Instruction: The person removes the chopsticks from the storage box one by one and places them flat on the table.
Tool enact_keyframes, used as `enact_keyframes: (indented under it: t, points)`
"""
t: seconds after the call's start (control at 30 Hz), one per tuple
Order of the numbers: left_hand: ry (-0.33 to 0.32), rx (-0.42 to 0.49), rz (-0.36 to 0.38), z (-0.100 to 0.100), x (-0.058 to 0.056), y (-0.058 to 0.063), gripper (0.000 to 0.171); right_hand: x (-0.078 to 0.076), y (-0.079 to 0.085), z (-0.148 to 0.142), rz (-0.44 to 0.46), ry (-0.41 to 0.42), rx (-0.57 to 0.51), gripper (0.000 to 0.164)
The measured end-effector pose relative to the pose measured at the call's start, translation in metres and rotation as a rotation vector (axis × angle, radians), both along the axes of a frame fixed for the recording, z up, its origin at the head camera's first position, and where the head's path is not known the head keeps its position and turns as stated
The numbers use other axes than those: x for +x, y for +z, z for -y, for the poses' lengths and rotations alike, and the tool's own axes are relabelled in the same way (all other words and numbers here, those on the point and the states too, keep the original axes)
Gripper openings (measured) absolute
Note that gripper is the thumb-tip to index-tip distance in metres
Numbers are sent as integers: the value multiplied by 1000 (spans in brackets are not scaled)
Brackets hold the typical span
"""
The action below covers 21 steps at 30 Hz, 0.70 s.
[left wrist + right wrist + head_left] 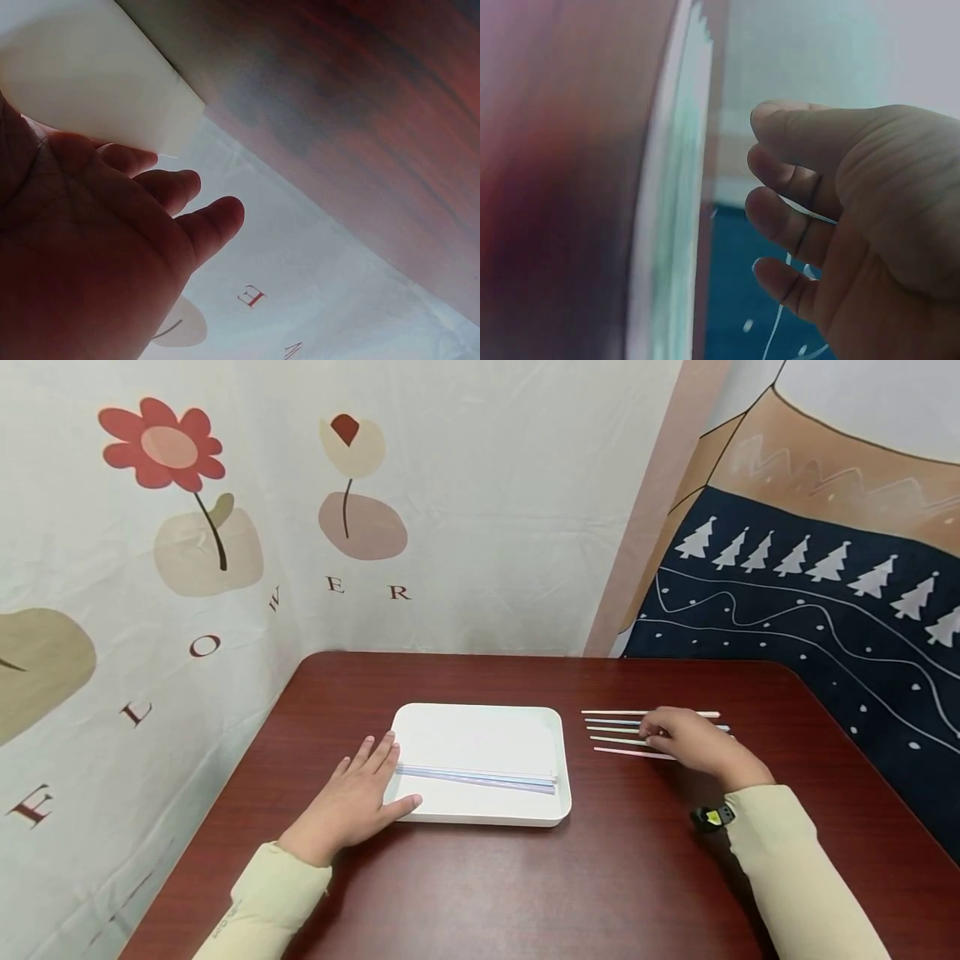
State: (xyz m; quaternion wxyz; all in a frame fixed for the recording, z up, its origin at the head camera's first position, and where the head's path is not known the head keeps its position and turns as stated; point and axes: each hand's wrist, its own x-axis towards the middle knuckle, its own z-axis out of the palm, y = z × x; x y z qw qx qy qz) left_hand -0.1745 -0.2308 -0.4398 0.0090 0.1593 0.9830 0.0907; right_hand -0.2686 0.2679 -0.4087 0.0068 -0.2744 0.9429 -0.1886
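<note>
A white rectangular tray (480, 735) lies on the table with several thin pastel sticks (480, 778), perhaps straws, across its middle. My left hand (348, 806) rests on the tray's left rim, fingers spread; in the left wrist view its palm (90, 240) is beside the tray's pale wall (97, 75). To the right of the tray, more sticks (615, 729) in pink, blue, green and cream lie in a spaced row. Over their right part hovers my right hand (693, 742), hiding some of them. In the right wrist view a gap separates its loosely bent fingers from the blurred sticks (671, 195).
The dark red-brown table (480, 893) has rounded back corners. A white cloth with flowers and letters (480, 510) hangs behind and at the left; a navy cloth with white trees (795, 602) hangs at the right. A dark watch-like device (712, 817) sits at the right wrist.
</note>
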Motion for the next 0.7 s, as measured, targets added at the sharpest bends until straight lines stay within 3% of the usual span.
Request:
enact_keyframes:
  t: [0.2, 0.43, 0.7]
  points:
    - [-1, 4, 1, 0, 0, -1, 96, -7, 11, 36, -35, 45, -40, 9]
    - [-2, 4, 3, -1, 0, -1, 97, -12, 19, 77, -9, 60, -60, 9]
    - [2, -9, 4, 0, 0, 0, 96, -17, 27, 119, -7, 153, -66, 10]
